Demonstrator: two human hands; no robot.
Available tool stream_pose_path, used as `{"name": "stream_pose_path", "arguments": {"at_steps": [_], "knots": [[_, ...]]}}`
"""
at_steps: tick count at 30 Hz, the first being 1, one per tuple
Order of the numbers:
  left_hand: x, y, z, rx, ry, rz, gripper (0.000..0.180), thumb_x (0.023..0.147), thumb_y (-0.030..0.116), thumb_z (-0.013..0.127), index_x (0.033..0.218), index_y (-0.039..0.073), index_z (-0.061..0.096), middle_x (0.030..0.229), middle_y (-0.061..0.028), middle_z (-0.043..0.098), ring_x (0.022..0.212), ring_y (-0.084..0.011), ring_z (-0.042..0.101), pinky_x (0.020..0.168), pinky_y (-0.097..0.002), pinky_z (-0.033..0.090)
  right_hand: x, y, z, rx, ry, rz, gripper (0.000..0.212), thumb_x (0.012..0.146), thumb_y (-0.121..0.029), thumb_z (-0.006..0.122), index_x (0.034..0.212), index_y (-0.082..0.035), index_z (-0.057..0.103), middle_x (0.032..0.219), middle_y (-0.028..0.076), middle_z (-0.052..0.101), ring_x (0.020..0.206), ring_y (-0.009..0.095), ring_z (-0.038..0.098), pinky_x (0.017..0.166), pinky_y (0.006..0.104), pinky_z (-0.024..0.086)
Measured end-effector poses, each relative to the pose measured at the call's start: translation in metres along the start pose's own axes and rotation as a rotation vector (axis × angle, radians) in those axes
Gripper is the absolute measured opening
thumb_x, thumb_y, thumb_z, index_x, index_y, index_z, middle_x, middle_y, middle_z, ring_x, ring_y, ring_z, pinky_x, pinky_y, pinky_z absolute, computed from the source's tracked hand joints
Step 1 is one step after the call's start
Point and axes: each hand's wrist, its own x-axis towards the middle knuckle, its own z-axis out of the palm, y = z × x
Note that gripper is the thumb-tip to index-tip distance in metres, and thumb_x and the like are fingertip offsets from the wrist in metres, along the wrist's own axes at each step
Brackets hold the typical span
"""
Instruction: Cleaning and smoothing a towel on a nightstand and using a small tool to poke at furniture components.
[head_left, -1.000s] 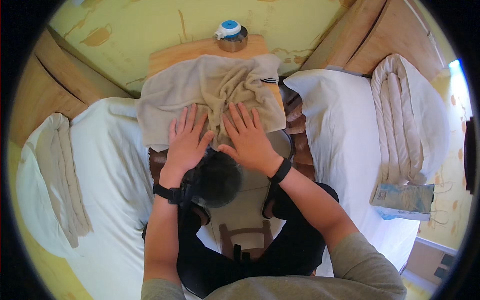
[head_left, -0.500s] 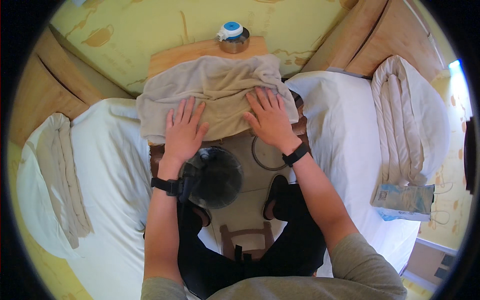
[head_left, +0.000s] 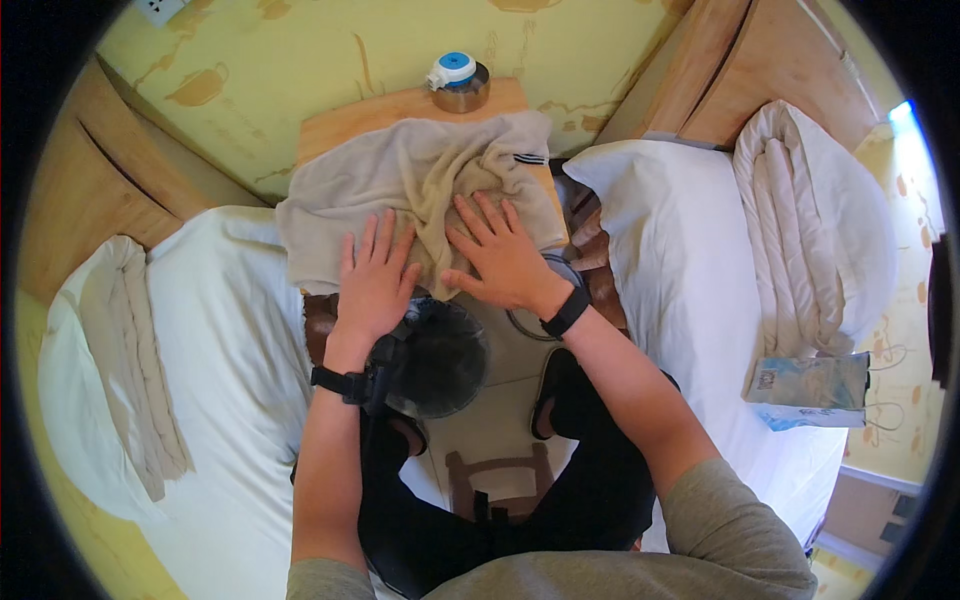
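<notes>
A beige towel (head_left: 345, 185) lies over a small wooden table (head_left: 385, 108) against the wall. It is bunched into folds in the middle, and a dark striped patch shows near its far right corner. My left hand (head_left: 376, 285) rests on the near left part of the towel with fingers spread. To its right, my right hand (head_left: 500, 262) presses flat on the bunched folds, fingers apart, thumb pointing toward the left hand. Neither hand grips anything.
A metal bowl (head_left: 463, 98) holding a blue-and-white round device (head_left: 452, 70) stands at the table's back. Below my hands is a dark bucket (head_left: 440, 365). White-covered beds (head_left: 215, 330) flank the table, with a paper bag (head_left: 812, 388) on the right one.
My right hand has slid left and slightly nearer, dragging the towel's right side into folds. More of the table's right edge now shows. My left hand has barely shifted.
</notes>
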Motion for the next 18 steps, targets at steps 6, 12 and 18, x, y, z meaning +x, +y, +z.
{"name": "stream_pose_path", "arguments": {"at_steps": [6, 12, 18], "knots": [[-0.026, 0.022, -0.016, -0.046, -0.102, -0.011, 0.054, 0.106, 0.036, 0.053, 0.153, 0.011, 0.050, 0.170, -0.0151, 0.031, 0.158, -0.0345, 0.025, 0.127, -0.0589, 0.016, -0.021, -0.015, -0.015, 0.084, -0.014, -0.003, 0.064, 0.103, -0.057, 0.051, 0.145, -0.010, 0.060, 0.162, 0.021, 0.043, 0.152, 0.043, 0.034, 0.125, 0.0596, 0.022], [-0.022, -0.012, -0.043, -0.400, -0.054, -0.148, 0.049, 0.101, 0.027, 0.062, 0.146, 0.011, 0.057, 0.156, -0.0171, 0.050, 0.142, -0.0401, 0.046, 0.120, -0.0515, 0.034, -0.029, 0.012, -0.032, 0.108, 0.036, 0.177, 0.053, 0.103, -0.045, 0.057, 0.142, -0.010, 0.062, 0.155, 0.017, 0.051, 0.145, 0.036, 0.044, 0.118, 0.0501, 0.035], [-0.035, -0.061, -0.010, -0.119, 0.156, -0.305, 0.058, 0.102, 0.034, 0.060, 0.151, 0.006, 0.050, 0.164, -0.0225, 0.038, 0.151, -0.0426, 0.035, 0.122, -0.0565, 0.029, -0.007, 0.014, -0.042, 0.171, 0.172, 0.345, 0.051, 0.100, -0.035, 0.065, 0.142, -0.007, 0.061, 0.150, 0.018, 0.053, 0.140, 0.039, 0.046, 0.116, 0.0510, 0.036]]}}
